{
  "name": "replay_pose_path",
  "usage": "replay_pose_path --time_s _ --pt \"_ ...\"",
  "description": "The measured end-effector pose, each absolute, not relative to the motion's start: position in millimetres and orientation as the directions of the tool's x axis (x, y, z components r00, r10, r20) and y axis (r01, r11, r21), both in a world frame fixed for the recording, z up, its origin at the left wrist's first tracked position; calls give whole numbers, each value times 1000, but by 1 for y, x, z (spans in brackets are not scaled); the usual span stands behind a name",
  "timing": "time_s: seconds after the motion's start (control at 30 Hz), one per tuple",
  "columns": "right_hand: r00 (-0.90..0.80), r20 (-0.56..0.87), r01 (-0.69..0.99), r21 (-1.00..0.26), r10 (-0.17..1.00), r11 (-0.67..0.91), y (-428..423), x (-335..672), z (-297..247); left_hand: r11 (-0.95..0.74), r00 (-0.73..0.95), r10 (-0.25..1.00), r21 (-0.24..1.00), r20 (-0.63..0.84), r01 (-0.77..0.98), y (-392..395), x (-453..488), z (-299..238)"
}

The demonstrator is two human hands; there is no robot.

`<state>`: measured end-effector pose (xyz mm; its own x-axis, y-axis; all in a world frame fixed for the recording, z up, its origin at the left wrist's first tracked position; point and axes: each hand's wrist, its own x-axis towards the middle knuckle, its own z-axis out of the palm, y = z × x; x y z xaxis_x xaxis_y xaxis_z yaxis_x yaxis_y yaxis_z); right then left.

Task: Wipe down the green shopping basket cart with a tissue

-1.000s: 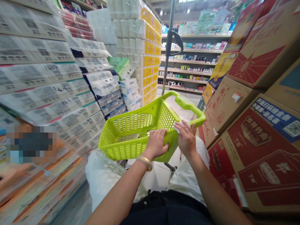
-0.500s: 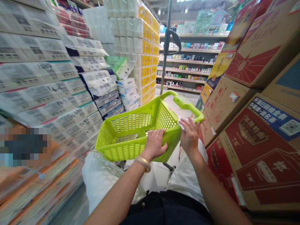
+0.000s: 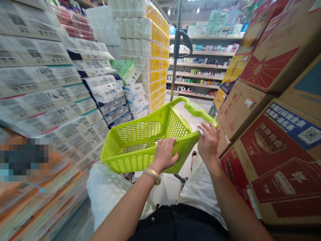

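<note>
A lime-green plastic shopping cart (image 3: 135, 160) with perforated walls stands turned in front of my lap. My left hand (image 3: 164, 154) is closed over its near rim, fingers inside the basket and thumb along the outer wall. Under the fingers of my right hand (image 3: 208, 142) is a small white cloth or tissue (image 3: 200, 130), mostly covered by them. That hand presses it around the corner where the near rim meets the handle bar (image 3: 197, 111). The fingertips of both hands are partly hidden.
Packs of tissue paper (image 3: 37, 80) are piled on the left, with yellow-sided paper rolls (image 3: 156, 48) farther back. Large cardboard cartons (image 3: 273, 147) line the right. A metal pole with a dark hook (image 3: 178, 43) rises behind the cart, before stocked shelves (image 3: 198, 63).
My right hand has slid right along the rim to the handle's corner, taking the white cloth with it. My left hand keeps its hold, and the cart has barely shifted.
</note>
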<state>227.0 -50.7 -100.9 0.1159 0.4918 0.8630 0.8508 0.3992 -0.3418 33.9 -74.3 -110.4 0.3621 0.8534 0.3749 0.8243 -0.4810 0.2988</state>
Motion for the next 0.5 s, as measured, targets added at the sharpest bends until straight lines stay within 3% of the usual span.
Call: replay_pose_path --time_s 0.07,0.2,0.27,0.43,0.5 --pt "122 864 856 -340 488 388 -52 226 -101 -478 356 855 302 378 825 -74 34 -111" --pt "-177 793 813 -216 583 541 -68 203 -112 -482 358 852 306 382 821 -73 35 -111" --pt "-225 772 796 -205 594 569 -71 199 -114 -487 362 849 307 384 818 -73 34 -111" --pt "75 851 852 -326 519 410 -57 220 -105 -482 350 848 306 398 821 -74 33 -112" --pt "95 850 858 -334 518 390 -55 221 -103 -480 343 848 308 405 821 -74 34 -113"
